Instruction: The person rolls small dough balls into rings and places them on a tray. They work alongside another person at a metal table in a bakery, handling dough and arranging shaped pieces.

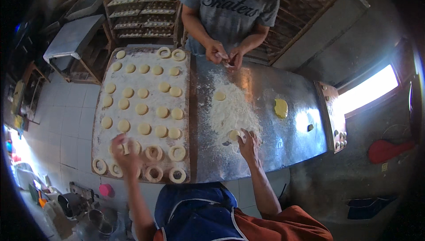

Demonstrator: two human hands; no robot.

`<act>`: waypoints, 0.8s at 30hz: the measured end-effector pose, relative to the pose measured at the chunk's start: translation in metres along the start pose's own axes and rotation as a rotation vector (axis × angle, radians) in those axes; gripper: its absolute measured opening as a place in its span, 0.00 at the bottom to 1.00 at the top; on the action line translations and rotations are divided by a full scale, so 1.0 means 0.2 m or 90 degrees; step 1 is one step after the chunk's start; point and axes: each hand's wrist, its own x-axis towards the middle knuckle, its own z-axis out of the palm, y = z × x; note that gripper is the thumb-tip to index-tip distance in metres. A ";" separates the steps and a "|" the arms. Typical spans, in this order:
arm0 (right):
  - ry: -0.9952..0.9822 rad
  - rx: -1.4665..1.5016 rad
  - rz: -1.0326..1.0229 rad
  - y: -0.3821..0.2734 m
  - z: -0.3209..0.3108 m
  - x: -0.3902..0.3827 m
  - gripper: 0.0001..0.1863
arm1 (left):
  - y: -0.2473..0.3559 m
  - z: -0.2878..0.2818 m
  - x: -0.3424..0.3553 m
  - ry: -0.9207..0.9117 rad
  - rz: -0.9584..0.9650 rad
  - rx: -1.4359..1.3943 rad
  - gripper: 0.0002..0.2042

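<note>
My right hand [249, 147] reaches over the loose flour [232, 112] on the metal table. Its thumb and forefinger meet the edge of a pale dough round [234, 134] and look closed on it. My left hand [126, 153] is over the floured board [133, 75], near its front edge, above dough rings and rounds. Motion smears its fingers, so I cannot tell whether they hold anything. Rows of dough rounds [144, 128] cover the board. Dough rings [177, 153] lie along its front, and two more rings [178, 55] at its far edge. Another round [219, 95] lies in the flour.
Across the metal table [283, 139] stands a co-worker in a grey shirt [230, 6], both hands [228, 58] together above the far edge. A yellow lump [281, 108] sits toward the right. Racks of filled trays [144, 11] stand behind; a narrow board [332, 112] borders the right end.
</note>
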 end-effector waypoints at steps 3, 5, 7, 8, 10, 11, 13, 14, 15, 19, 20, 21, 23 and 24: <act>-0.055 0.028 -0.050 0.17 0.02 0.04 0.15 | 0.46 0.45 -0.18 -0.236 -0.001 -0.185 0.11; -0.097 0.052 -0.079 0.12 0.00 0.07 0.13 | 0.64 0.67 -0.35 -0.400 -0.017 -0.231 0.13; -0.145 0.287 0.080 0.16 0.02 0.04 0.11 | 0.71 0.87 -0.55 -0.480 -0.074 -0.262 0.15; -0.154 0.394 0.145 0.16 0.02 0.02 0.11 | 0.73 0.95 -0.63 -0.482 -0.097 -0.269 0.16; -0.123 0.841 0.256 0.07 -0.02 -0.03 0.15 | 0.77 1.06 -0.73 -0.461 -0.189 -0.386 0.16; -0.135 0.827 0.256 0.03 -0.06 -0.03 0.17 | 0.78 1.09 -0.75 -0.451 -0.236 -0.444 0.17; -0.154 0.794 0.263 -0.01 -0.15 -0.05 0.21 | 0.81 1.10 -0.78 -0.436 -0.186 -0.391 0.16; -0.165 0.727 0.238 -0.03 -0.18 -0.04 0.24 | 0.83 1.10 -0.78 -0.428 -0.162 -0.363 0.15; -0.164 0.736 0.222 0.00 -0.18 -0.03 0.25 | 0.87 1.10 -0.78 -0.433 -0.152 -0.353 0.15; -0.212 0.767 0.195 0.03 -0.20 0.00 0.29 | 0.94 1.09 -0.79 -0.428 -0.157 -0.323 0.15; -0.238 0.774 0.197 0.01 -0.23 0.01 0.30 | 0.93 1.09 -0.80 -0.420 -0.170 -0.318 0.14; -0.298 0.769 0.173 0.02 -0.25 0.02 0.30 | 0.92 1.10 -0.81 -0.414 -0.210 -0.372 0.13; -0.428 0.770 0.117 0.09 -0.27 0.05 0.32 | 0.91 1.12 -0.85 -0.385 -0.288 -0.466 0.11; -0.478 0.792 0.091 0.12 -0.24 0.05 0.30 | 0.84 1.16 -0.88 -0.410 -0.345 -0.554 0.11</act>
